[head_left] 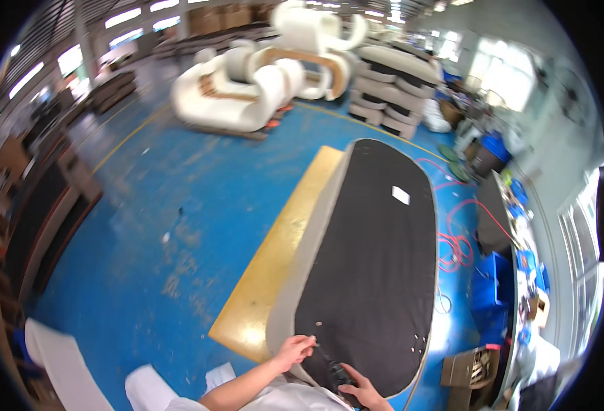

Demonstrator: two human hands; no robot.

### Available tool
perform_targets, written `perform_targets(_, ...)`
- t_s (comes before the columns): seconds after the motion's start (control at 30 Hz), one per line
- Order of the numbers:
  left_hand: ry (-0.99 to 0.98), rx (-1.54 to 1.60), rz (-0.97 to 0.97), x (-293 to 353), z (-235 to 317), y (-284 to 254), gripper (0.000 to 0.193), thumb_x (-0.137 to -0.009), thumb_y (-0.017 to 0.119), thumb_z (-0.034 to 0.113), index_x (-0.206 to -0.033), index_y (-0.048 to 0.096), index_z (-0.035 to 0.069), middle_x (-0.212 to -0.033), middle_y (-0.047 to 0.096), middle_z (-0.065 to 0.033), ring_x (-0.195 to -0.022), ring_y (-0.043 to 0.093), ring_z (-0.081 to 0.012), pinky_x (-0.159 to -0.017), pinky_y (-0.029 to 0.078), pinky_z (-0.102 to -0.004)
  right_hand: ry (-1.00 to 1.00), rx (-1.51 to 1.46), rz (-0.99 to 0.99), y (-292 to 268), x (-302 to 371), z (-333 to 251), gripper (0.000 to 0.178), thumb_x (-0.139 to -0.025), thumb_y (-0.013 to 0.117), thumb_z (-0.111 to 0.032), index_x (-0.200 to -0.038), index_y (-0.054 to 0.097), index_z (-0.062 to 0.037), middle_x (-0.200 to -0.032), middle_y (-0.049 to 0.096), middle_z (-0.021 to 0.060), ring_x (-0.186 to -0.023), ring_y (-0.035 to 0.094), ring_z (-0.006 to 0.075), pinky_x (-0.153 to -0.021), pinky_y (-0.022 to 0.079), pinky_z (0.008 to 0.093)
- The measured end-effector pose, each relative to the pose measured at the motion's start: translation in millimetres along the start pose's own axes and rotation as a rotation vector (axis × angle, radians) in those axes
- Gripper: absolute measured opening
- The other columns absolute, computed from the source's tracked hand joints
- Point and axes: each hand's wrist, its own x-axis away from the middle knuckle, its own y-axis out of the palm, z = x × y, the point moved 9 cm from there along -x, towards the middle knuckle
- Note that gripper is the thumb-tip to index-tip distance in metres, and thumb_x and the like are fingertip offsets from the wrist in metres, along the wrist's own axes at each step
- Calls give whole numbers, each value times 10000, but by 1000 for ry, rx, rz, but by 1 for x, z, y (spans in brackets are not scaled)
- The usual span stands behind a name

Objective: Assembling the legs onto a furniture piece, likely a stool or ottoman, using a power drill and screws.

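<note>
In front of me lies a long piece of upholstered furniture with rounded ends (374, 253), its flat black cloth face up and grey fabric around the side. My right hand (363, 392) is wrapped round a black hand tool (340, 373), which looks like a power driver with a thin shaft pointing up and left. My left hand (295, 351) is closed, fingertips pinched near the tip of that shaft, over the near left edge of the black cloth. What the pinch holds, if anything, is too small to make out. A white paper (400, 195) lies toward the cloth's far end.
The piece rests on a yellow board (268, 274) on the blue floor (172, 205). A red hose (458, 250) lies coiled to the right, near blue bins (488, 284) and an open carton (470, 368). White sofa frames (240, 103) and stacked grey cushioned parts (392, 89) stand ahead.
</note>
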Motion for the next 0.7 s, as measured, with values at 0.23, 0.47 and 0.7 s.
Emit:
perform_targets(0.23, 35, -54, -31, -2, -3, 15, 190, -1000, 681, 251, -991, 683, 62, -731, 598, 12, -497, 403, -26, -434, 267, -198, -75, 3, -65, -3, 15, 13, 776, -899, 751, -162, -1579, 380, -109, -1221, 629, 76, -1026, 597, 142, -956, 470, 287)
perform_targets(0.47, 80, -409, 45, -16, 16, 29, 328, -1001, 669, 365, -809, 625, 102, -617, 564, 34, -477, 437, -35, -410, 294, -230, -325, 417, 36, -18, 10, -22, 912, -783, 832, -242, -1554, 379, -63, -1424, 572, 233, -1294, 588, 305, -1093, 443, 360)
perform_targets(0.7, 161, -1085, 235, -33, 33, -30, 555, -992, 568, 537, -1380, 529, 142, -713, 676, -102, -558, 600, -241, -500, 444, -387, -130, 486, 92, -35, -11, -17, 921, -771, 820, -257, -1569, 373, -149, -1145, 712, 231, -1052, 702, 356, -965, 510, 386)
